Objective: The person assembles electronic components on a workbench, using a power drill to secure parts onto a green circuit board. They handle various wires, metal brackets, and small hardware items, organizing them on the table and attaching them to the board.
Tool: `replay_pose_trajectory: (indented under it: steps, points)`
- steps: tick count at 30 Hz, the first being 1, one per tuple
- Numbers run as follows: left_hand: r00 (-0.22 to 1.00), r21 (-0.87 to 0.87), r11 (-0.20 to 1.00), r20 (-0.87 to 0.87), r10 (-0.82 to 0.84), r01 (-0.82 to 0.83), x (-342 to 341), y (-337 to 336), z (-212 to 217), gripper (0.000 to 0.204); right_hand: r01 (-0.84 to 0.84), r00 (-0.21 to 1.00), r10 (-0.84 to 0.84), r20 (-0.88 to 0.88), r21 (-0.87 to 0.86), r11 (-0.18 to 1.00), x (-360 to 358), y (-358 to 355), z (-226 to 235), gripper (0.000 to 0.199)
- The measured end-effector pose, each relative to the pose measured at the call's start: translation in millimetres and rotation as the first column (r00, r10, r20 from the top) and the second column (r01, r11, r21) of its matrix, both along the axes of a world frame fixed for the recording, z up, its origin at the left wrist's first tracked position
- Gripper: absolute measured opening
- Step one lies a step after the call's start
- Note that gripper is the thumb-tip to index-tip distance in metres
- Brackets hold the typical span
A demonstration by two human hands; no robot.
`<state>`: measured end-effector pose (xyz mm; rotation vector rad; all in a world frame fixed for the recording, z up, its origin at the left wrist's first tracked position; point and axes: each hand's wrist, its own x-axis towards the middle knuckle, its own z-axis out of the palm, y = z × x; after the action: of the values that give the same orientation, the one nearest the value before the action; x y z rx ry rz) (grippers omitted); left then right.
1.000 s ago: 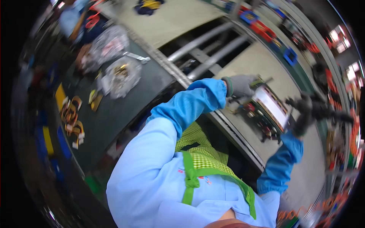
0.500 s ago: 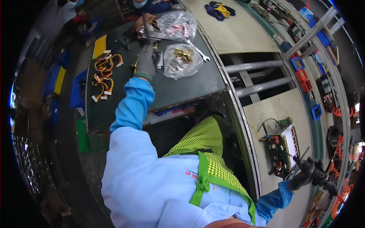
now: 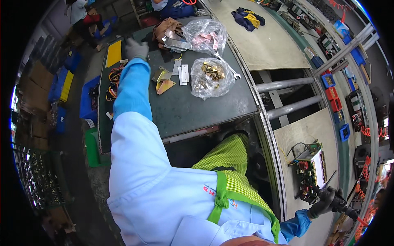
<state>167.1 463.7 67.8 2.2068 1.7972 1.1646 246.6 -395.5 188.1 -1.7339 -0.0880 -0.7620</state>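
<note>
My left hand, in a grey glove, reaches to the far left of the dark green table. Its fingers are beside a yellow sheet and blurred against small dark shapes, so I cannot tell whether they are open or closed. Bare metal plates and a bent bracket lie nearer me. My right hand, in a dark glove, is closed around a black power screwdriver at the lower right. Next to it stands an open electronic unit with a white top and exposed boards.
Clear plastic bags of brass-coloured parts and pinkish parts lie on the table, with a wrench between them. My left arm partly covers a wire bundle. Metal rollers cross a gap on the right. Small coloured bins line the far-right shelf.
My left hand has moved left and away from the metal plates, uncovering them. The dark rod-like thing by it no longer shows there. My right hand still grips the screwdriver by the unit.
</note>
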Motion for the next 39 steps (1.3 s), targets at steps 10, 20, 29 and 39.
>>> replay_pose_trajectory:
  steps: [10,20,29,39]
  points:
    - [0.064,0.266,0.1,0.142,-0.988,0.959,161.3,-380.0,39.0,0.048,0.155,0.985,-0.15,0.088,-0.064,0.986,-3.3,-65.5,13.0,0.018]
    - [-0.772,0.018,-0.789,0.222,-0.596,0.615,168.7,-705.4,73.3,0.038,-0.139,0.932,0.109,0.346,0.065,0.988,3.6,-95.2,42.7,0.046]
    - [-0.804,-0.216,-0.774,-0.193,-0.563,0.595,205.5,-868.8,78.2,0.061,0.04,0.971,-0.058,0.232,0.08,0.996,45.9,-151.3,30.2,0.037]
    - [-0.814,-0.289,-0.761,-0.232,-0.533,0.58,208.8,-872.1,53.6,0.062,-0.047,0.978,0.015,0.209,0.149,0.988,48.9,-149.7,17.3,0.038]
